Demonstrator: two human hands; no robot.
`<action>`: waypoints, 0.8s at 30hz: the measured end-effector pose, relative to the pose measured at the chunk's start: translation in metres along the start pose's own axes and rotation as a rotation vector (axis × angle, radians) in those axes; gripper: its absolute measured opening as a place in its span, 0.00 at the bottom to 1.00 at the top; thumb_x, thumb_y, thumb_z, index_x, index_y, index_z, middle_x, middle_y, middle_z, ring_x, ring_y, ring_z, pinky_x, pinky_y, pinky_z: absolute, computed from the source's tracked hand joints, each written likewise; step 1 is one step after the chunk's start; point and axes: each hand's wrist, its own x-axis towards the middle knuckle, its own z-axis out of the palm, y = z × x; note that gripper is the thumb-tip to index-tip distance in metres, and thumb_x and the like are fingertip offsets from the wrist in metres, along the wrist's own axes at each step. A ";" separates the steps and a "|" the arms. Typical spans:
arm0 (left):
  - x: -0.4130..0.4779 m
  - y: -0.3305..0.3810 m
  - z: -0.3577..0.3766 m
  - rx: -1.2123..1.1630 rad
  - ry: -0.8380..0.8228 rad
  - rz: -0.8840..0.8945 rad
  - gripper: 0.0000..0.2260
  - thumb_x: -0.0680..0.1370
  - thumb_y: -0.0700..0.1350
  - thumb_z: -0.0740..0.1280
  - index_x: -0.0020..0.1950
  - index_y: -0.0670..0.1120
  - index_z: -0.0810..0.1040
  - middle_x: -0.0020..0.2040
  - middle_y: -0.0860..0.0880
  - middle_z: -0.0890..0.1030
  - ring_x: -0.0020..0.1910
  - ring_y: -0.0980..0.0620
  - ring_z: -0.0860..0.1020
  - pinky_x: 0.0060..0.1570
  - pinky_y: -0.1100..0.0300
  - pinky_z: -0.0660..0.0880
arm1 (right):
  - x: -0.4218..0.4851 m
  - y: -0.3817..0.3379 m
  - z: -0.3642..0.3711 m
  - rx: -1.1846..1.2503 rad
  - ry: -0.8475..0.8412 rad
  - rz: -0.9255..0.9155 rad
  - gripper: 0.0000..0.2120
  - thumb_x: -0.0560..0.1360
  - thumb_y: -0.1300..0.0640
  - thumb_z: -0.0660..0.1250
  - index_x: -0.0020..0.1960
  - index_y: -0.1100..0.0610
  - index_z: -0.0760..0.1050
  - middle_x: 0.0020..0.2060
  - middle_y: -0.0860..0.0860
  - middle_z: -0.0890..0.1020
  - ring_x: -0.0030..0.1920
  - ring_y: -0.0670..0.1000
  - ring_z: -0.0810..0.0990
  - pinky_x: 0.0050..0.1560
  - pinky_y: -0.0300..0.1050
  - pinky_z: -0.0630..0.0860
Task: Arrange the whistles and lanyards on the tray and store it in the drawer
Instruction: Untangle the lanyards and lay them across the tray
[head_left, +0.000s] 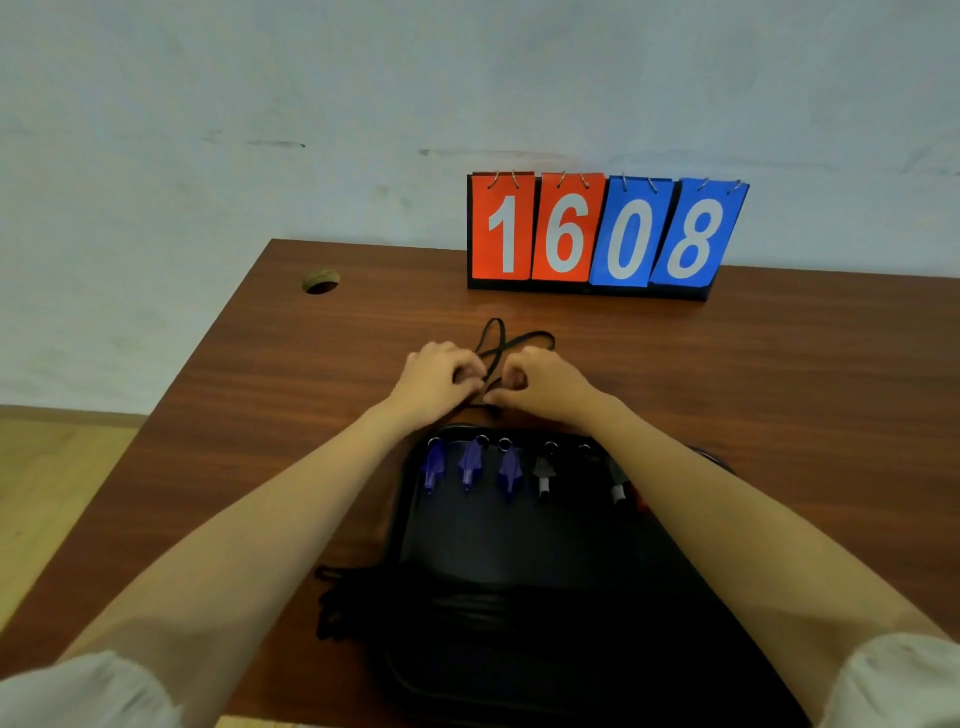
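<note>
1. head view, surroundings: a brown wooden table (779, 364) runs back to a pale wall (260, 104). a round cable hole (320, 282) sits at ten o'clock from the hands. a strip of light floor (52, 493) shows at nine o'clock, past the table's edge.
2. head view, what stands in the way: two bare forearms in white sleeves (78, 691) reach in from five and seven o'clock. the right forearm crosses the tray's right edge and hides part of the last whistle (618, 486) there.
3. head view, hands: the left hand (441, 374) and right hand (540, 379) are close together at twelve o'clock from the tray. each pinches the black lanyard (493, 338) with curled fingers, and its loops lie on the table beyond the knuckles.
4. head view, tray: the black tray (519, 545) has rounded corners and lies flat on the table at six o'clock from the hands.
5. head view, whistles: a row lies along the tray's far edge. it has three blue whistles (471, 462), with a black whistle (543, 475) at three o'clock from them, then the half-hidden one. each has a metal ring at its far end.
6. head view, spare cords: a bundle of black lanyards (337, 603) lies on the table at nine o'clock from the tray, just beside its left edge.
7. head view, writing: a flip scoreboard (597, 234) stands against the wall at one o'clock from the hands. its white digits read 1 6 on red cards and 0 8 on blue cards.
</note>
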 end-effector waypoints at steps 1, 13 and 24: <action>-0.001 -0.001 0.000 0.015 -0.092 0.006 0.07 0.75 0.49 0.68 0.52 0.51 0.79 0.49 0.50 0.77 0.53 0.48 0.73 0.57 0.50 0.69 | -0.002 -0.002 -0.001 -0.020 -0.051 -0.002 0.17 0.69 0.41 0.71 0.44 0.54 0.75 0.45 0.49 0.73 0.47 0.49 0.72 0.46 0.46 0.73; -0.019 -0.002 0.002 0.184 0.012 -0.268 0.10 0.78 0.44 0.62 0.57 0.45 0.77 0.58 0.44 0.75 0.57 0.42 0.75 0.54 0.50 0.73 | -0.009 -0.017 0.005 -0.208 -0.045 0.056 0.11 0.80 0.57 0.59 0.59 0.63 0.70 0.57 0.60 0.73 0.59 0.60 0.70 0.56 0.54 0.72; -0.018 0.060 -0.023 -0.121 0.118 -0.068 0.18 0.78 0.54 0.64 0.66 0.50 0.73 0.61 0.50 0.77 0.65 0.47 0.67 0.59 0.53 0.59 | -0.038 -0.051 -0.067 -0.193 0.318 -0.216 0.10 0.80 0.60 0.58 0.58 0.57 0.73 0.54 0.53 0.78 0.54 0.53 0.75 0.54 0.48 0.74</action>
